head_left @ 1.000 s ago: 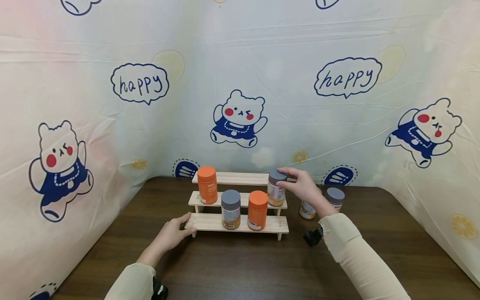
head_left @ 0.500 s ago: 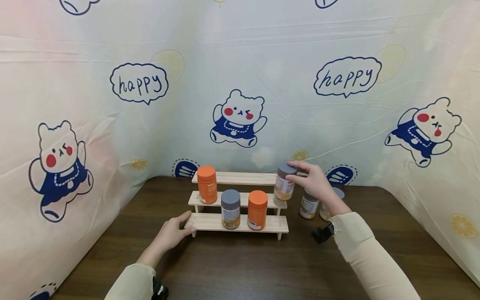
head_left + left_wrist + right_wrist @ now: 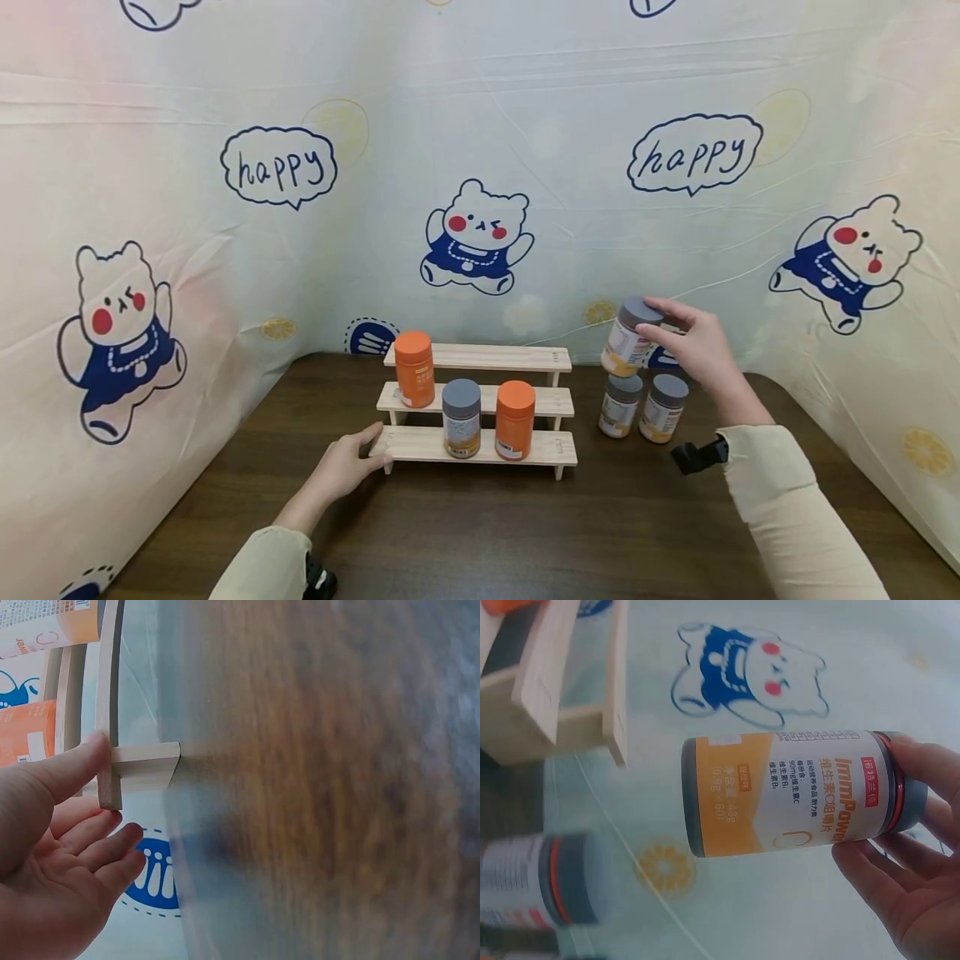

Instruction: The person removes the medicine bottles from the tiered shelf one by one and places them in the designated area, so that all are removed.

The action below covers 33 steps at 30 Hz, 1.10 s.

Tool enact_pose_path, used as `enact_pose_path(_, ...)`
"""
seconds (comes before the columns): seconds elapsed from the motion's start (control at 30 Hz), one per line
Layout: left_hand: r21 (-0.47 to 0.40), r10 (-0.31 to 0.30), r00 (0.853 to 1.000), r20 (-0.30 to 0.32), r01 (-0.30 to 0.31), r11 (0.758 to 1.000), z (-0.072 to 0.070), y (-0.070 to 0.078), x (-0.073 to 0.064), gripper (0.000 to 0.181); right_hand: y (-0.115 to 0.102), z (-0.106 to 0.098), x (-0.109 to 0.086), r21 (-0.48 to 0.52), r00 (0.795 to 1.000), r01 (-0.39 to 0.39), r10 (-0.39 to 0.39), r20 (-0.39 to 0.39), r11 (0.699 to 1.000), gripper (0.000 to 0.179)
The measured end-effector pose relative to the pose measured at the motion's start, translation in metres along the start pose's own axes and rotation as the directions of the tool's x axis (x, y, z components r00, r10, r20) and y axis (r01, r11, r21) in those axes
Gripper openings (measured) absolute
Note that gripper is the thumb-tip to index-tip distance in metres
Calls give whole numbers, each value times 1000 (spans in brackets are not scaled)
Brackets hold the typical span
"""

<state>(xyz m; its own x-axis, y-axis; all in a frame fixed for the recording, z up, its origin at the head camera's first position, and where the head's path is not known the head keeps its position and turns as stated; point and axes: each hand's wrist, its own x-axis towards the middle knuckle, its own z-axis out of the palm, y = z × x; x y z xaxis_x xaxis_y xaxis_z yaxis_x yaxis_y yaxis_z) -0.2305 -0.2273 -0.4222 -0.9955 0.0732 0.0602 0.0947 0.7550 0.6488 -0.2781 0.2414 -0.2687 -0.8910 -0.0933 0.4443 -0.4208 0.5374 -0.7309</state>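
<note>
Left hand (image 3: pixel 341 471): thumb and fingers pinch the front left corner of the lowest shelf of the pale wooden three-tier rack (image 3: pixel 491 357), near the middle of the dark brown wooden worktop (image 3: pixel 480 533). A tug or push at that corner could skew the rack and topple its load.

On the rack, left to right: an orange cylindrical plastic jar (image 3: pixel 415 371) upright at the left end of the middle shelf; a grey-lidded cylindrical jar with a white and orange label (image 3: pixel 461 419) and a second orange cylindrical jar (image 3: pixel 515 421), both upright on the lowest shelf. The shelves are narrow, so a jolt could send the lower pair over the front edge.

Right of the rack, two grey-lidded labelled jars (image 3: pixel 619 407) (image 3: pixel 663 408) stand side by side towards the worktop's rear right corner. Above them, tilted, is the lifted grey-lidded jar (image 3: pixel 630 337).

Right hand (image 3: pixel 697 337): thumb and fingers grip that jar by its lid. A hold this high could let the body swing or slip. The right wrist view shows a gap below its base; lowered carelessly, it could strike the nearer standing lid.
</note>
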Motion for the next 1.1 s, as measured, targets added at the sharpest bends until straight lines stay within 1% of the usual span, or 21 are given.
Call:
enact_pose_path(0.17, -8, -14, 1000, 6, 14, 1000, 0, -1, 1, 62, 10, -17, -6, -18, 998, -42, 41, -48, 999, 57)
enact_pose_path(0.3, -5, -11, 1000, 7, 11, 1000, 0, -1, 0, 62, 21, -29, -11, 0, 994, -85, 85, -76, 996, 58)
enact_pose_path(0.5, -2, -8, 1000, 8, 8, 1000, 0, 0, -2, 63, 39, -45, -16, 11, 980, -127, 127, -155, 992, 58)
enact_pose_path(0.57, -3, -13, 1000, 7, 13, 1000, 0, 0, -1, 62, 44, -51, -19, 20, 973, -151, 152, -172, 988, 59)
enact_pose_path(0.7, -9, -14, 1000, 4, 14, 1000, 0, -1, 0, 61, 55, -61, -24, 18, 960, -209, 209, -185, 978, 61)
enact_pose_path(0.83, -12, -11, 1000, 3, 11, 1000, 0, -1, 1, 61, 67, -68, -28, -6, 950, -246, 240, -198, 969, 63)
enact_pose_path(1.0, -6, 5, 1000, -8, -5, 1000, -1, 1, -1, 60, 83, -72, -33, -11, 937, -282, 273, -219, 959, 66)
enact_pose_path(1.1, 5, 17, 1000, -15, -17, 1000, -1, 2, -2, 60, 95, -72, -37, -47, 933, -307, 291, -212, 951, 69)
